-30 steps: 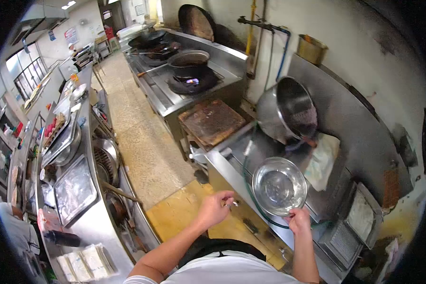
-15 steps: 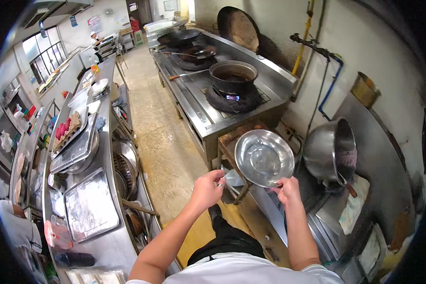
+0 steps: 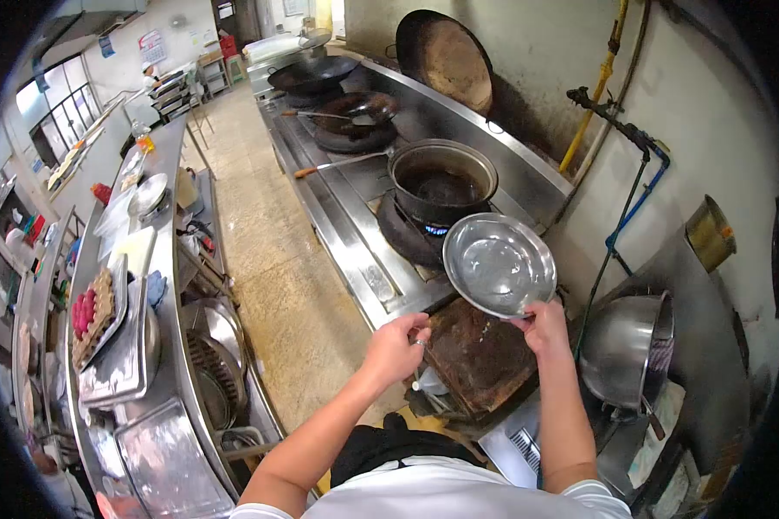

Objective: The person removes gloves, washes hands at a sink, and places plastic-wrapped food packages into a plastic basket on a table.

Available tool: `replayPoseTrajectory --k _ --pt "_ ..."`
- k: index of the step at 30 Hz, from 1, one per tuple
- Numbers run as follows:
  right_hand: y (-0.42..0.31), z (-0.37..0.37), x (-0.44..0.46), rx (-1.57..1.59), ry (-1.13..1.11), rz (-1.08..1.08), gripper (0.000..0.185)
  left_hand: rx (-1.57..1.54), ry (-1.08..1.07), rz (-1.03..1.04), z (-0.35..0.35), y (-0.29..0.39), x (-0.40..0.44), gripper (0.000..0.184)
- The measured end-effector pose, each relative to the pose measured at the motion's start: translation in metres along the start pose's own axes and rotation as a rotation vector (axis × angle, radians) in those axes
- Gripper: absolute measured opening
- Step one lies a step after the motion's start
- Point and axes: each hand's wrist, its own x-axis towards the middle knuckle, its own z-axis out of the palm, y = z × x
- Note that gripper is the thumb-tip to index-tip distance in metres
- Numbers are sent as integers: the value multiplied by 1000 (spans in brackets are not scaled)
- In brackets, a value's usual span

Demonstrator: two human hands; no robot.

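My right hand grips the near rim of a shiny round metal bowl, tilted slightly. Glints show inside the bowl; I cannot make out whether there is liquid. My left hand is apart from the bowl, to its lower left, with fingers curled together and a ring on one. What it holds, if anything, is hidden. Just beyond the bowl, a large dark-sided pot with dark contents sits on a burner with a blue flame. A ladle with a wooden handle leans out over the pot's left rim.
Woks stand farther along the steel stove. A rusty square plate lies below my hands. At right is a big steel mixing bowl. The left counter bears trays and a carton of pink eggs. A tiled aisle runs between.
My body has moved forward along the stove. The metal bowl, still in my right hand, is now closer to the pot. My left hand stays curled.
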Motion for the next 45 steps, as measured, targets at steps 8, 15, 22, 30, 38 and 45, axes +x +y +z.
replayPoseTrajectory --k 8,15,22,30,38,45 --pt "-38 39 136 51 123 -46 40 -94 -170 87 -11 -29 84 28" --pt "-51 62 211 -2 283 -126 42 -112 -337 221 -38 -68 127 28" --pt "-50 89 245 -57 421 -144 42 -134 -442 180 -64 -85 158 29" --pt "-51 109 266 -89 480 -144 42 -146 -457 183 -82 -101 178 27" --pt "-66 132 268 -232 497 -200 42 -172 -474 195 -88 -104 188 27" --pt "-78 154 272 -365 477 -260 39 -173 -479 231 -80 -109 190 27"
